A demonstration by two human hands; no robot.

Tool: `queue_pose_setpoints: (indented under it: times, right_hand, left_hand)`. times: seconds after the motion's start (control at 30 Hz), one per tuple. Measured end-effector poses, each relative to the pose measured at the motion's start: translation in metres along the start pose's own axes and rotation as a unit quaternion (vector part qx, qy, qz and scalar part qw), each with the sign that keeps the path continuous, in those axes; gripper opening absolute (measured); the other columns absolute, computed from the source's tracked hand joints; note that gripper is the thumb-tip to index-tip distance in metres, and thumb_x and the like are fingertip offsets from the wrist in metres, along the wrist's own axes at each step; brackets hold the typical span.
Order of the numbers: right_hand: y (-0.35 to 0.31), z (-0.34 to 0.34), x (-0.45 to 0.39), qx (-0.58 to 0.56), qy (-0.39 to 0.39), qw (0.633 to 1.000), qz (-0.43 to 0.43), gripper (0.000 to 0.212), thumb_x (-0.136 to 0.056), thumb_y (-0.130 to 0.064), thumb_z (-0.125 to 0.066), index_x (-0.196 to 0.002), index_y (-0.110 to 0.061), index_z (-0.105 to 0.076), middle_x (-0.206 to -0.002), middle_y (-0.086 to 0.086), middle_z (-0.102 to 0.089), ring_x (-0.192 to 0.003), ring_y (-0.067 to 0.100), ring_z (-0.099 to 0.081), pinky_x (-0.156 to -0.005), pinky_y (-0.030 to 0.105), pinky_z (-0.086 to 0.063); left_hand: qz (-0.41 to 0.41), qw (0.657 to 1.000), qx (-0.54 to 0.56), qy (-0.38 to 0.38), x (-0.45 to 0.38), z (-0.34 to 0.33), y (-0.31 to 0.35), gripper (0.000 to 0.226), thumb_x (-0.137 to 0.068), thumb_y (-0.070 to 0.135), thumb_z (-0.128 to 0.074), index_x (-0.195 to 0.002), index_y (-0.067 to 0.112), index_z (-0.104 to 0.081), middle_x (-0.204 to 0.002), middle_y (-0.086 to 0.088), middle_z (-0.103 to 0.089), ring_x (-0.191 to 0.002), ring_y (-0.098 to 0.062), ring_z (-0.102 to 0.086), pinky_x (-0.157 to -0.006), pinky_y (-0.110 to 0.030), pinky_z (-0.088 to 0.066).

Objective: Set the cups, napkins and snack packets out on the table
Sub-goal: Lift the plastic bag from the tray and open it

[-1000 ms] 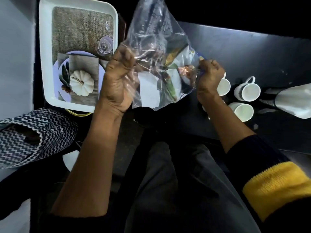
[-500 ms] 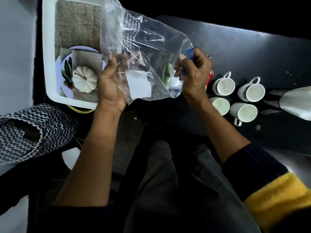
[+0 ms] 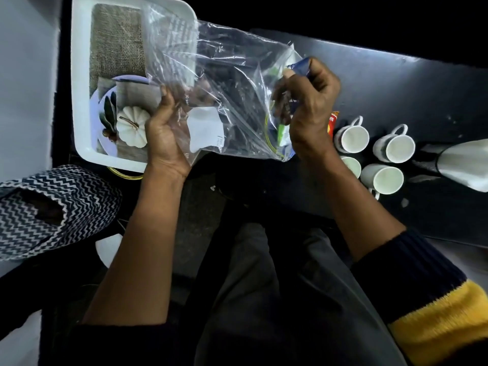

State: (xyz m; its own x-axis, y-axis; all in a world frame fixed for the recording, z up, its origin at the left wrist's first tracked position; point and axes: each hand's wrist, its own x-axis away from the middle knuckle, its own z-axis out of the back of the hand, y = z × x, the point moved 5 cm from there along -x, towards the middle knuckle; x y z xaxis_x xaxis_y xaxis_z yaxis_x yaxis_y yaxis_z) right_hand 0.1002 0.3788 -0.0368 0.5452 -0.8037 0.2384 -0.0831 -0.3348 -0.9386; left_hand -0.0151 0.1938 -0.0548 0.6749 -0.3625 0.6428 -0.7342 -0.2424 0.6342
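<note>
Two hands grip the clear bag (image 3: 224, 96); left hand (image 3: 163, 138) underneath, right hand (image 3: 309, 107) beside.

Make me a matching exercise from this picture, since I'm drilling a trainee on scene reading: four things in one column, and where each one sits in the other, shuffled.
Things:
1. clear plastic bag
2. white pumpkin
3. white cups
4. blue packet

Places:
A. standing on the dark table, to the right of the hands
B. pinched in the right hand at the bag's edge
C. held up between both hands, with the left hand at its other side
D. lying on a plate in the white tray

Pairs: 1-C, 2-D, 3-A, 4-B
</note>
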Motion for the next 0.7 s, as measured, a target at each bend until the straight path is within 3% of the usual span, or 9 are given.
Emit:
queue_pose_setpoints:
  times: [0.13, 0.23, 0.3, 0.37, 0.4, 0.5, 0.53, 0.7]
  right_hand:
    - [0.001, 0.002, 0.004, 0.044, 0.002, 0.999, 0.007, 0.020, -0.091, 0.013, -0.052, -0.078, -0.001, -0.056, -0.061, 0.014, -0.059, -0.043, 0.027, -0.046, -0.041, 0.027, -0.039]
    - [0.005, 0.003, 0.003, 0.126, -0.009, 0.992, 0.021, 0.016, -0.089, 0.003, -0.061, -0.075, -0.003, -0.054, -0.062, 0.026, -0.056, -0.050, 0.043, -0.049, -0.048, 0.046, -0.045]
    - [0.010, -0.001, 0.005, 0.160, -0.044, 0.986, 0.017, 0.020, -0.089, -0.003, -0.065, -0.074, 0.001, -0.052, -0.067, 0.034, -0.051, -0.059, 0.048, -0.053, -0.054, 0.053, -0.046]
    - [0.015, -0.008, 0.010, 0.132, -0.079, 0.988, -0.013, 0.024, -0.092, -0.005, -0.064, -0.079, 0.009, -0.050, -0.071, 0.038, -0.051, -0.056, 0.043, -0.051, -0.052, 0.043, -0.045]
    - [0.016, -0.010, 0.012, 0.115, -0.085, 0.989, -0.027, 0.022, -0.093, -0.004, -0.062, -0.082, 0.011, -0.050, -0.073, 0.039, -0.051, -0.057, 0.040, -0.049, -0.052, 0.037, -0.045]
    - [0.025, -0.003, 0.016, 0.085, -0.038, 0.991, -0.091, 0.012, -0.098, -0.003, -0.057, -0.087, -0.001, -0.055, -0.081, 0.025, -0.060, -0.066, 0.028, -0.056, -0.052, 0.024, -0.047]
    - [0.029, 0.003, 0.015, 0.076, -0.009, 0.990, -0.118, 0.014, -0.100, -0.005, -0.055, -0.086, -0.007, -0.056, -0.083, 0.021, -0.063, -0.069, 0.027, -0.059, -0.053, 0.023, -0.047]
    - [0.050, 0.038, 0.016, 0.018, 0.077, 0.970, -0.232, 0.015, -0.099, -0.023, -0.053, -0.087, -0.015, -0.057, -0.081, 0.007, -0.068, -0.065, 0.024, -0.065, -0.050, 0.020, -0.045]
  left_hand:
    - [0.005, 1.000, -0.006, -0.028, 0.002, -0.001, 0.000, 0.054, -0.110, 0.019, -0.034, -0.085, 0.012, -0.082, -0.092, -0.008, -0.081, -0.089, -0.022, -0.077, -0.076, -0.033, -0.061]
    - [0.021, 0.999, 0.000, -0.043, 0.004, 0.000, -0.002, 0.038, -0.107, 0.025, -0.040, -0.113, 0.002, -0.069, -0.113, -0.020, -0.076, -0.109, -0.036, -0.071, -0.088, -0.048, -0.059]
    - [0.052, 0.995, -0.038, -0.072, 0.008, -0.003, -0.010, 0.047, -0.101, 0.034, -0.048, -0.129, 0.000, -0.062, -0.139, -0.027, -0.059, -0.131, -0.046, -0.054, -0.106, -0.066, -0.044]
    - [0.076, 0.986, -0.073, -0.126, 0.014, -0.015, -0.016, 0.051, -0.092, 0.041, -0.053, -0.126, 0.008, -0.070, -0.153, -0.028, -0.042, -0.141, -0.051, -0.039, -0.113, -0.074, -0.023]
    - [0.085, 0.983, -0.083, -0.137, 0.016, -0.020, -0.017, 0.054, -0.088, 0.040, -0.058, -0.129, 0.006, -0.067, -0.155, -0.030, -0.038, -0.143, -0.055, -0.034, -0.113, -0.076, -0.019]
    - [0.094, 0.985, -0.102, -0.102, 0.017, -0.023, -0.018, 0.088, -0.080, 0.034, -0.073, -0.147, -0.011, -0.039, -0.157, -0.032, -0.035, -0.143, -0.056, -0.033, -0.114, -0.076, -0.023]
    - [0.098, 0.986, -0.098, -0.096, 0.017, -0.024, -0.018, 0.088, -0.078, 0.032, -0.074, -0.146, -0.011, -0.039, -0.158, -0.031, -0.034, -0.144, -0.054, -0.033, -0.115, -0.073, -0.025]
    - [0.126, 0.984, -0.038, -0.120, 0.014, -0.031, -0.012, 0.034, -0.087, 0.027, -0.052, -0.111, 0.008, -0.067, -0.149, -0.025, -0.048, -0.144, -0.050, -0.037, -0.118, -0.068, -0.023]
